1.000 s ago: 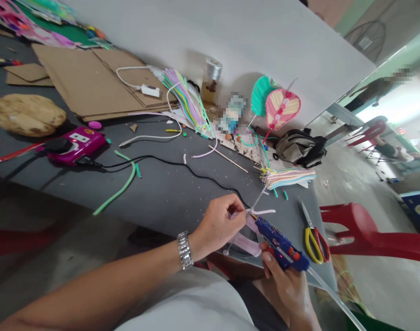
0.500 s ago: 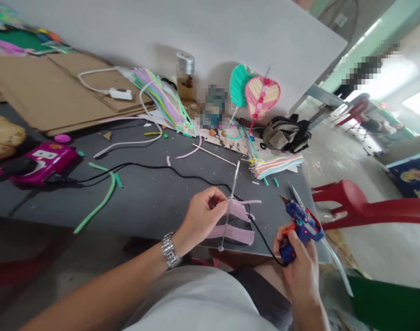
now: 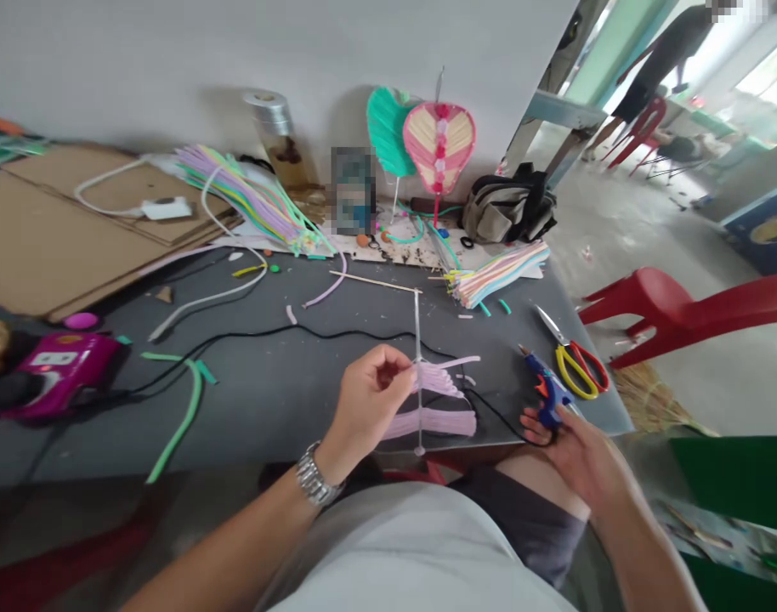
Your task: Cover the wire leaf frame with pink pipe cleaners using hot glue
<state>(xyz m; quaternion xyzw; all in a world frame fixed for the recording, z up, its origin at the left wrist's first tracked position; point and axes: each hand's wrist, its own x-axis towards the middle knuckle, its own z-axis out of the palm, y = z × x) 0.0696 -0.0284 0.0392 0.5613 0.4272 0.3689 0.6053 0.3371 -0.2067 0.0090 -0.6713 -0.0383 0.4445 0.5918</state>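
Note:
My left hand [image 3: 379, 387] pinches a lilac pipe cleaner piece against a thin pale stick [image 3: 418, 331] with its thumb and index finger. Lilac pipe cleaners [image 3: 438, 379] fan out to the right of the stick, and a flat lilac band [image 3: 445, 422] crosses it lower down. Near the table's right front edge, my right hand [image 3: 576, 450] is palm up with its fingers loosely round the handle of a blue glue gun [image 3: 550, 393]. The gun's nozzle points away over the table, and scissors [image 3: 576, 361] with yellow and red handles lie beside it.
A black cord [image 3: 363, 330] runs across the table [image 3: 286, 374] to a magenta power strip [image 3: 66, 370]. Pipe cleaner bundles [image 3: 254, 200], a jar [image 3: 277, 136], two heart-shaped fans [image 3: 440, 144] and a small bag [image 3: 509, 208] stand along the back. A red chair [image 3: 662, 306] is at right.
My right hand has lowered the glue gun to the table's edge and loosened its fingers, turning palm up. The scissors now show fully. My left hand keeps its pinch; the view has shifted right.

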